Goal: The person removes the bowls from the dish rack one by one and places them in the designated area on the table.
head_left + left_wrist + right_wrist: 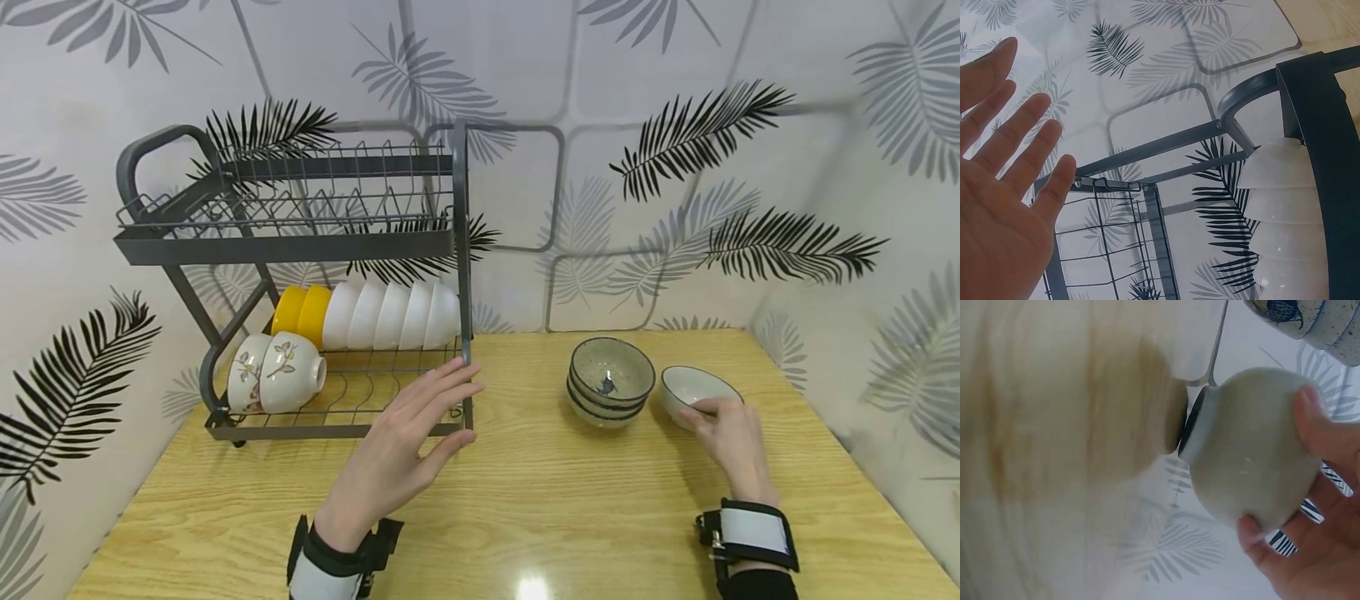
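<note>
My right hand [726,440] pinches a small pale bowl [696,385] with a dark rim, thumb and fingers at its rim. In the right wrist view the bowl's outside [1254,444] and foot face the table, with a narrow dark gap or shadow beside the foot. Just left of it stands a stack of speckled bowls [611,371] with dark rims and a blue mark inside the top one. My left hand [401,442] hovers with extended fingers before the right front of the dark dish rack [337,430], holding nothing.
On the rack's lower tier, several white bowls [390,317] and two yellow bowls [300,312] stand on edge in a row. Two flower-patterned bowls [288,372] lean at its front left. Above is a wire tier [300,246]. A leaf-patterned wall [517,67] borders the wooden table [540,500].
</note>
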The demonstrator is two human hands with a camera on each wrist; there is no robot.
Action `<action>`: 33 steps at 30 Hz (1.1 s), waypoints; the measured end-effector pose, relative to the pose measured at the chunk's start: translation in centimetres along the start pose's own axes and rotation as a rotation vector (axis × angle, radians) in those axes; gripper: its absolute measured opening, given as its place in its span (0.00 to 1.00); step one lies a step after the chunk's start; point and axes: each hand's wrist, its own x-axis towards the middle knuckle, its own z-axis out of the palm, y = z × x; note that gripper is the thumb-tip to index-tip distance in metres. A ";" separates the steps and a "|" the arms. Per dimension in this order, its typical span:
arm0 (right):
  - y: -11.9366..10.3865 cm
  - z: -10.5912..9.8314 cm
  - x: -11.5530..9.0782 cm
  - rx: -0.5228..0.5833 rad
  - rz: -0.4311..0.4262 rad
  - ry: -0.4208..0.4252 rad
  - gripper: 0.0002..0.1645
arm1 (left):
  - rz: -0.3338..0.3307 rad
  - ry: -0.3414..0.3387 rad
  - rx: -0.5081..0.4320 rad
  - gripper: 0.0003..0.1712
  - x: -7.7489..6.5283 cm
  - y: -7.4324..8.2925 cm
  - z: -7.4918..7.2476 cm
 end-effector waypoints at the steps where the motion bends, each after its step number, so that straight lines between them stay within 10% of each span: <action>1: 0.0 -0.1 0.0 -0.002 0.015 -0.051 0.13 | 0.002 0.002 -0.001 0.32 0.0 0.0 0.0; 6: 0.3 -0.5 0.1 -0.019 0.012 -0.224 0.12 | 0.010 0.000 -0.009 0.32 0.1 0.2 0.1; 22: 1.2 -0.9 1.4 -0.025 -0.081 -0.302 0.07 | 0.023 -0.022 -0.005 0.32 0.1 0.4 0.9; 33: 1.2 -0.7 1.4 -0.044 -0.092 -0.283 0.06 | -0.276 -0.078 0.055 0.31 -1.4 -1.6 1.4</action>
